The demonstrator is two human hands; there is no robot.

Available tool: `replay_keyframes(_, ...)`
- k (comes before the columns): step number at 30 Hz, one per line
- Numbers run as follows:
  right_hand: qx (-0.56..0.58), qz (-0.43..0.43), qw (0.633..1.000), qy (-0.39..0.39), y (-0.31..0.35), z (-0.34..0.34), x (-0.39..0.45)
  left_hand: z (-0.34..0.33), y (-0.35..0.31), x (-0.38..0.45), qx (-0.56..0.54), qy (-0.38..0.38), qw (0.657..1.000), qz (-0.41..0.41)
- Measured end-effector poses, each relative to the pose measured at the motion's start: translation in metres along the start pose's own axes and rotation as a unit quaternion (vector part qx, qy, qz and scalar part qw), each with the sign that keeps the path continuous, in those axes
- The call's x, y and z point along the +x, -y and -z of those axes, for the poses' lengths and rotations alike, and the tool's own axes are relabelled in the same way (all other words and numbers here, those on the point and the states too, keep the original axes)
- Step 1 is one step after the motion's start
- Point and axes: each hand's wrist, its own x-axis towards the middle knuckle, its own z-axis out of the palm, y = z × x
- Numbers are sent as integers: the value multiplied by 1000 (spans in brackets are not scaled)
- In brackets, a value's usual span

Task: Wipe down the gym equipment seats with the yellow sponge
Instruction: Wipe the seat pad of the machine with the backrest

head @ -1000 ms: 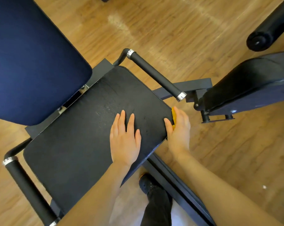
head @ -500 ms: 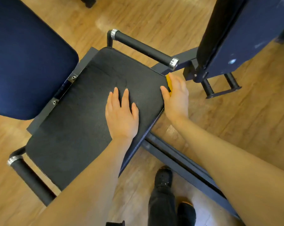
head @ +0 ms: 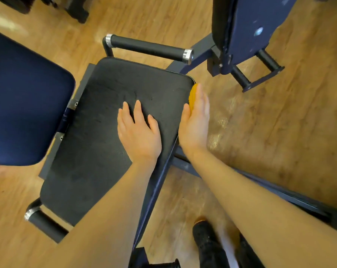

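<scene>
black vinyl covers the seat (head: pixel 105 144), a rough-looking pad that fills the middle of the view and runs from about seven o'clock up to one o'clock. the left hand (head: pixel 138 130) lies flat on the seat just right of centre, palm down, fingers straight and a little spread, holding nothing. the right hand (head: pixel 195 122) is at the seat's edge toward three o'clock, fingers straight and together, pressing the yellow sponge (head: pixel 193 97) against the side of the pad near its one o'clock corner; only a thin strip of the sponge shows between the hand and the seat. at nine o'clock a dark blue backrest (head: pixel 24 113) stands beside the seat, joined to it by small metal brackets. a black handle (head: pixel 148 48) with silver end caps runs across at twelve o'clock, just beyond the seat, and another handle (head: pixel 45 223) of the same kind sits at seven o'clock by the near corner. a second blue pad (head: pixel 250 26) on a dark frame is at one to two o'clock, well apart from the hands. the wooden floor (head: pixel 279 132) spreads under everything, and a black shoe (head: pixel 208 240) shows at five o'clock between the forearms.
</scene>
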Motion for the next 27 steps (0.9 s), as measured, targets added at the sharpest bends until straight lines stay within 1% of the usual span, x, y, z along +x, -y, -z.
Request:
replay_keyframes(5, 24, -11, 1000, 0, -9, -12, -72, -2, 2, -1, 8, -7, 1000, -6)
replay_keyframes(7, 37, -21, 999, -3, -10, -12, -80, -3, 2, 0, 10, -4, 1000, -9)
replay_keyframes(9, 61, -50, 997, -24, -9, -10, -68, -3, 2, 1, 6, -3, 1000, -8)
replay_keyframes(11, 77, -77, 992, -68, -7, -7, -44, -2, 3, 0, 4, 3, 1000, -8)
replay_keyframes(13, 89, -86, 987, -101, -4, -3, -14, -2, 3, -1, 3, 5, 1000, -11)
replay_keyframes(14, 99, -89, 985, -105, -2, -3, -1, -3, 3, -1, 4, 4, 1000, -11)
replay_keyframes(17, 114, -95, 985, -91, 3, -7, 18, -4, 3, 0, 5, 2, 1000, -9)
replay_keyframes(19, 111, -95, 985, -87, 4, -8, 12, -5, 2, 0, 1, 0, 1000, -9)
replay_keyframes(23, 102, -71, 989, -79, -4, -11, -33, -6, 4, 0, -3, -2, 1000, -12)
replay_keyframes(27, 105, -68, 990, -66, -9, -18, -88, -4, 3, 0, -3, 1, 1000, -11)
